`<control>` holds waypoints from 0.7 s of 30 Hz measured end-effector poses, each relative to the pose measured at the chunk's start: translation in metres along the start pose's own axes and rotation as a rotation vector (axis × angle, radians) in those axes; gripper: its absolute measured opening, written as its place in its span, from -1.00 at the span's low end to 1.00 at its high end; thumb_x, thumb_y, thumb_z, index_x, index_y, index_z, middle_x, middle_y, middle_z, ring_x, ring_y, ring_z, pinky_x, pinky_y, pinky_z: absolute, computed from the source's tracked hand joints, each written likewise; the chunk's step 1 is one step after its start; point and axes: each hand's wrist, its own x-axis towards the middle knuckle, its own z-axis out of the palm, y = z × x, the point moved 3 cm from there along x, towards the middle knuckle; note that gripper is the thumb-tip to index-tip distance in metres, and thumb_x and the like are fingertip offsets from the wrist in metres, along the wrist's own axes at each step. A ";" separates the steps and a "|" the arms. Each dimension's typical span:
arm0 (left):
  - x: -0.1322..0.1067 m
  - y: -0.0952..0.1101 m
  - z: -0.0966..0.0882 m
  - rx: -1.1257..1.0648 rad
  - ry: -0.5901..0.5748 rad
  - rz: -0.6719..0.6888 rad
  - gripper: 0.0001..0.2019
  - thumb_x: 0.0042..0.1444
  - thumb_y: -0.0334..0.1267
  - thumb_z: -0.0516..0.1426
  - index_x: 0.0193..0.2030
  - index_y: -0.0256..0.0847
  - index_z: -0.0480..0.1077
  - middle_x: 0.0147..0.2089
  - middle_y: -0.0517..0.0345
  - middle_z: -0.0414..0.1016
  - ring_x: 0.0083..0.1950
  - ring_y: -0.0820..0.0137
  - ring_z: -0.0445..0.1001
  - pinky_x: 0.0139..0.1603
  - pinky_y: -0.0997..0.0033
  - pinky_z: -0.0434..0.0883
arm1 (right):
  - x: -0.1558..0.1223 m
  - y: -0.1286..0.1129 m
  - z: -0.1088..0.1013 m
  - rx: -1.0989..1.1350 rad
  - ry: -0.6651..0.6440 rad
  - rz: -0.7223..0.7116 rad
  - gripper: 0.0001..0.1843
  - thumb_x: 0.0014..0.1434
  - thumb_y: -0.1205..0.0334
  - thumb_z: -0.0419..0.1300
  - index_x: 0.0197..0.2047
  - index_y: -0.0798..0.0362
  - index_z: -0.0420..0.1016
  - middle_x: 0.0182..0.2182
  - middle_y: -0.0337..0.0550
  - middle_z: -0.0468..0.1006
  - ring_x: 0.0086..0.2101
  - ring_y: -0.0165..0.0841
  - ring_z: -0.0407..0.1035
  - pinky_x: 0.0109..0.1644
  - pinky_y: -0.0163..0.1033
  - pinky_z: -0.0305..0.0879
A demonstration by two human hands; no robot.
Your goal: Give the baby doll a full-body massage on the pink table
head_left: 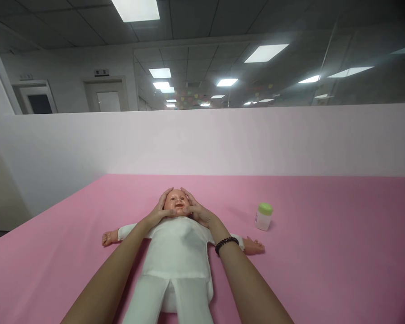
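A baby doll (pixel 178 249) in a white cloth suit lies on its back, arms spread wide, its head pointing away from me. My left hand (pixel 160 211) cups the left side of the doll's head, thumb by the chin and fingers along the temple. On the other side my right hand (pixel 200 211) cups the head in the same way, its thumb near the mouth. A dark coiled band (pixel 227 243) circles my right wrist. Both hands touch the head, which rests between them; the back of the head is hidden.
Pink cloth (pixel 324 252) covers the wide surface under the doll. To the right stands a small clear jar (pixel 263 219) with a green lid, beyond the doll's outstretched hand. A low white wall (pixel 222 141) closes off the far edge, with glass above it.
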 end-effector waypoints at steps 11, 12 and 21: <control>0.000 -0.001 -0.001 0.018 0.013 0.002 -0.11 0.02 -0.31 0.31 0.44 0.10 -0.01 0.49 0.00 0.01 0.43 0.01 0.18 0.37 -0.05 0.28 | 0.000 0.000 0.001 0.013 -0.012 -0.024 0.15 -0.06 0.41 0.40 0.45 -0.41 -0.06 0.44 -0.21 -0.07 0.26 -0.15 0.22 0.33 0.02 0.21; 0.000 -0.001 -0.001 0.023 0.015 -0.001 -0.10 0.02 -0.31 0.32 0.45 0.10 -0.01 0.49 0.01 0.00 0.43 0.01 0.17 0.37 -0.06 0.27 | -0.001 0.000 0.001 0.013 -0.007 -0.027 0.15 -0.07 0.41 0.40 0.45 -0.40 -0.05 0.44 -0.21 -0.07 0.28 -0.15 0.19 0.34 0.01 0.21; 0.003 -0.006 0.002 -0.172 0.069 -0.026 -0.35 0.27 0.22 0.00 0.43 0.07 0.08 0.46 -0.02 0.13 0.42 0.07 0.21 0.46 -0.03 0.12 | 0.000 -0.002 0.005 0.021 0.020 -0.007 0.06 0.02 0.23 0.43 0.45 -0.33 -0.04 0.41 -0.16 0.04 0.26 -0.17 0.22 0.36 -0.03 0.19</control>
